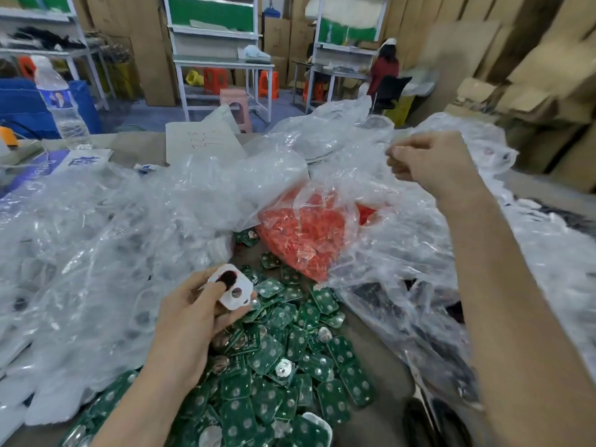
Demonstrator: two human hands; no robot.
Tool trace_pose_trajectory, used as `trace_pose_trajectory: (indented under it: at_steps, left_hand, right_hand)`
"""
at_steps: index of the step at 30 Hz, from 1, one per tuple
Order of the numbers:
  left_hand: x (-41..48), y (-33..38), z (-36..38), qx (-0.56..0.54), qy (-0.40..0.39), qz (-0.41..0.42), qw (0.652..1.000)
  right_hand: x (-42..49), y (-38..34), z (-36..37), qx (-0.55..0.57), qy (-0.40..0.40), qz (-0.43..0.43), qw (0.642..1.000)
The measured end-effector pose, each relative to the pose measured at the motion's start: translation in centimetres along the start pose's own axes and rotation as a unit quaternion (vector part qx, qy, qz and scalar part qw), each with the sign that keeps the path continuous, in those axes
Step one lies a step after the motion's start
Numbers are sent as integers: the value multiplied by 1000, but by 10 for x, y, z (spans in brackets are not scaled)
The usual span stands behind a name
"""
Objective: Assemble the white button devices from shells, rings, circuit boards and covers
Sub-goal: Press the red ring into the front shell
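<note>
My left hand holds a white device shell over the pile; its thumb lies across a dark round opening and a second small hole shows below it. Green circuit boards lie heaped on the table in front of me. My right hand is raised at the upper right, fingers curled, pinching the edge of a clear plastic bag. That bag holds a mass of small red parts.
Crumpled clear plastic bags cover the table's left and right sides. A water bottle stands at the far left. A white shell lies among the boards near the bottom. Workbenches, stools, cardboard stacks and a seated person are behind.
</note>
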State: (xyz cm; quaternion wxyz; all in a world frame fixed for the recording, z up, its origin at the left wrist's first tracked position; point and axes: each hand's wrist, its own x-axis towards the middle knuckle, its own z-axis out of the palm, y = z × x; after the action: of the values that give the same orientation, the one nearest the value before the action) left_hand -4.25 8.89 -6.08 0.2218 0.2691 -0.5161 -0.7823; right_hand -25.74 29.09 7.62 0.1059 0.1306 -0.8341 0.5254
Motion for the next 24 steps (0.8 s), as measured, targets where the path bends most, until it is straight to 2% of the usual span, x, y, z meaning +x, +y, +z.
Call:
trace_pose_trajectory:
  at_steps: [4, 8, 10, 14, 16, 19, 24]
  left_hand:
    - [2, 0, -3, -15, -8, -8, 1000]
    - [6, -2, -6, -15, 8, -14, 1000]
    - [7, -2, -5, -21, 16, -14, 1000]
    - [8, -4, -2, -19, 9, -16, 1000]
    - [8, -3, -2, -16, 15, -17, 1000]
    - [10, -3, -2, -6, 13, -17, 1000]
    - [13, -3, -4, 10, 19, -17, 1000]
  right_hand:
    - [101, 53, -11, -227, -25, 127, 965]
    - [125, 104, 12, -349, -131, 117, 921]
    - [129, 123, 24, -368, -136, 113, 913]
    - [148, 134, 44, -365, -65, 53, 927]
    - [157, 137, 56, -346, -105, 42, 932]
    - [167, 150, 71, -378, -167, 51, 909]
    - [183, 152, 88, -421, -115, 50, 898]
